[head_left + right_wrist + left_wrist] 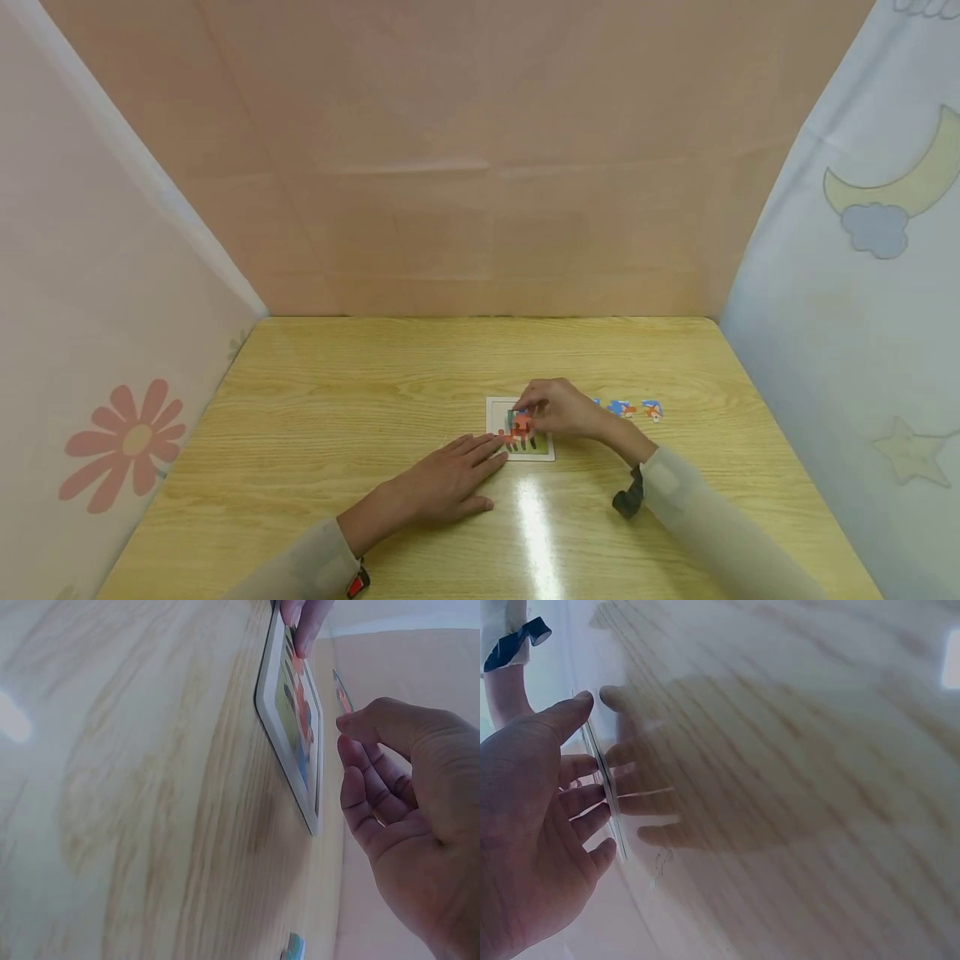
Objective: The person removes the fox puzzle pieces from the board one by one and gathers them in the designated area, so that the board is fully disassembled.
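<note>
A small jigsaw puzzle board (491, 410) with a white border lies on the table, and a red-orange figure shows on its picture. My left hand (450, 481) lies flat with straight fingers, the tips resting on the board's lower left part. Over the board, my right hand (562, 408) pinches a puzzle piece (343, 691) between thumb and finger. That piece is raised above the board (271, 705) and tilted in the right wrist view. The right hand hides part of the board's upper right in the head view.
Several loose puzzle pieces (619, 408) lie in a row right of the board, one partly behind the right wrist. The wooden table (337, 375) is bounded by a pink cloth at the back and printed cloths at both sides. Light glares off the tabletop near the front.
</note>
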{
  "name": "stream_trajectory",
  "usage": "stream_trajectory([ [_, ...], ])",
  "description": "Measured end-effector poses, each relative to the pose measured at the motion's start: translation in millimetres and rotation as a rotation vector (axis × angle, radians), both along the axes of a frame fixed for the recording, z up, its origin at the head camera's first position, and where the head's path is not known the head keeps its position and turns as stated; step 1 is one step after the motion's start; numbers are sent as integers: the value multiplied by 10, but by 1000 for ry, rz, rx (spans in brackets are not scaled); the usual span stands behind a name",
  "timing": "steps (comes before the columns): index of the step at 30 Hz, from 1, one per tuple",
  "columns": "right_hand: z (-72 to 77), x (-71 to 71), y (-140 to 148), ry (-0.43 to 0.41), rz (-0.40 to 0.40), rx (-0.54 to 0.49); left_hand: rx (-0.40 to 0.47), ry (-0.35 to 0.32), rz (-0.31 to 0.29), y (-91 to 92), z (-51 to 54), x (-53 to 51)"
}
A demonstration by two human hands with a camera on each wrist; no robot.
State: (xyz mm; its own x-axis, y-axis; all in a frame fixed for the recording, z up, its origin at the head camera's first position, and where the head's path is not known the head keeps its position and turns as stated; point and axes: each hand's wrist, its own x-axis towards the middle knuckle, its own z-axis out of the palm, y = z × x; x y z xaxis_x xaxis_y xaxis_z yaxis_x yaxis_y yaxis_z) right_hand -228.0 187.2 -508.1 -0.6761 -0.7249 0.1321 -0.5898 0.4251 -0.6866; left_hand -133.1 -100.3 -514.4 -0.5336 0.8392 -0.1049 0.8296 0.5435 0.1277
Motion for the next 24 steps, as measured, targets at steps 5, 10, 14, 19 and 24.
stream_trajectory([
  [5,4,26,105,13,-1,-5,-6,-3,3,7,6,-3],
  [10,36,54,195,37,-6,5,9,-14,7,4,-8,-7],
  [14,83,74,255,39,-30,28,19,-19,13,-4,-13,-10],
  [19,123,95,352,50,-36,29,20,-10,8,-9,-13,-18],
  [24,133,119,468,71,-32,30,11,4,4,-5,-10,-14],
])
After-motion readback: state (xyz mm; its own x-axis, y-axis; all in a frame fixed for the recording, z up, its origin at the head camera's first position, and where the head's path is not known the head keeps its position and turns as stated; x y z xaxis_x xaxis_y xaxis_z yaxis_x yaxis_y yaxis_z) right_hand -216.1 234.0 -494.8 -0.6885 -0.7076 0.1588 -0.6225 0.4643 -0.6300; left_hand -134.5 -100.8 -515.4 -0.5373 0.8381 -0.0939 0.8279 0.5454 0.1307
